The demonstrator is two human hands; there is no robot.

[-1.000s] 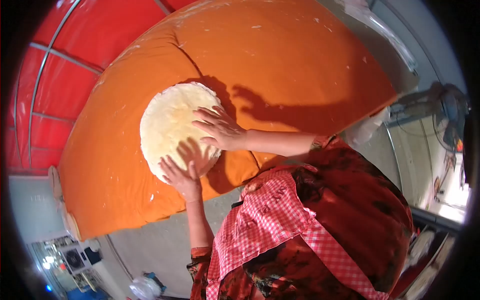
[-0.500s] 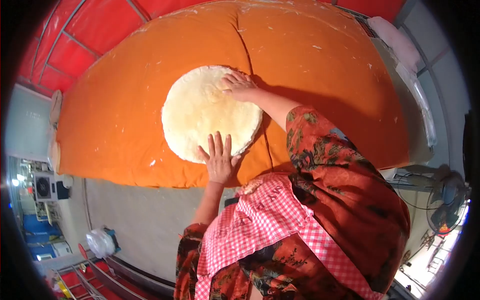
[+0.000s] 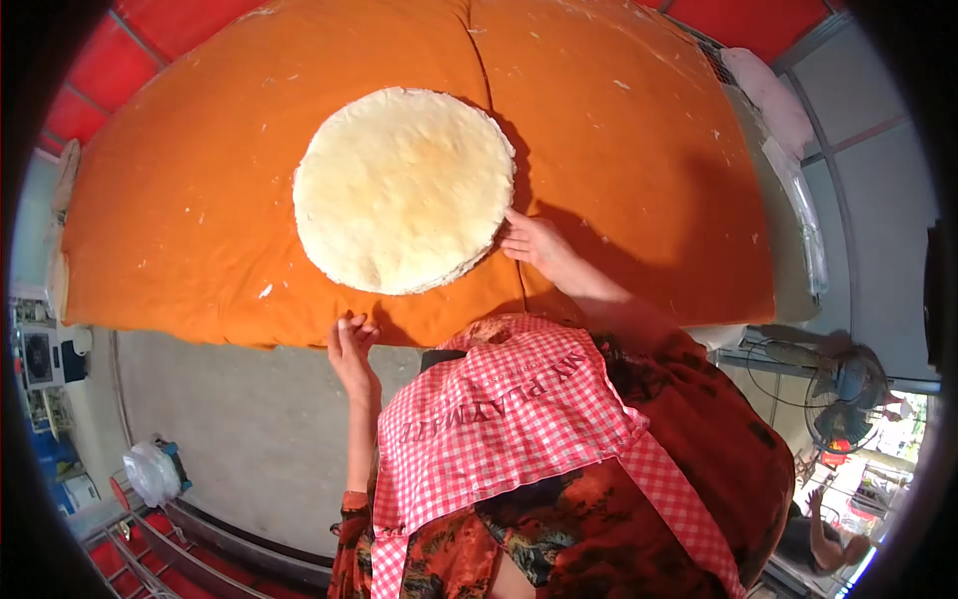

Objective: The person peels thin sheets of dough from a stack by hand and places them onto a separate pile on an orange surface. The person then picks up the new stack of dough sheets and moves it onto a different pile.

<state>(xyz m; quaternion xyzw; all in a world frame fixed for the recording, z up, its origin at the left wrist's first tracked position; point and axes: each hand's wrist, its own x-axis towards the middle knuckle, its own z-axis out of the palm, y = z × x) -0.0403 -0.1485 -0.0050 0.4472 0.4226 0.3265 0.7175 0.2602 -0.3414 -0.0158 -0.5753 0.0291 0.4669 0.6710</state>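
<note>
A large round pale flatbread (image 3: pixel 404 185) lies on an orange cloth (image 3: pixel 639 120), lightly browned in its middle. Layers show at its lower right rim, so it may be a stack of several. My right hand (image 3: pixel 539 248) is at that rim, fingers stretched out and touching or nearly touching the side. Apart from the bread, my left hand (image 3: pixel 354 344) hovers by the cloth's near edge, its fingers loosely bent and slightly apart, holding nothing.
A fan (image 3: pixel 846 399) stands at the right, beyond the cloth. Plastic wrapping (image 3: pixel 796 205) lies along the cloth's right edge. Metal rails (image 3: pixel 150 559) and a clear plastic bag (image 3: pixel 153 472) are at lower left. Another person (image 3: pixel 823 534) is at far lower right.
Both hands have left the bread's top. My right hand has come down to its lower right rim, and my left has drawn back toward me. The view has shifted slightly.
</note>
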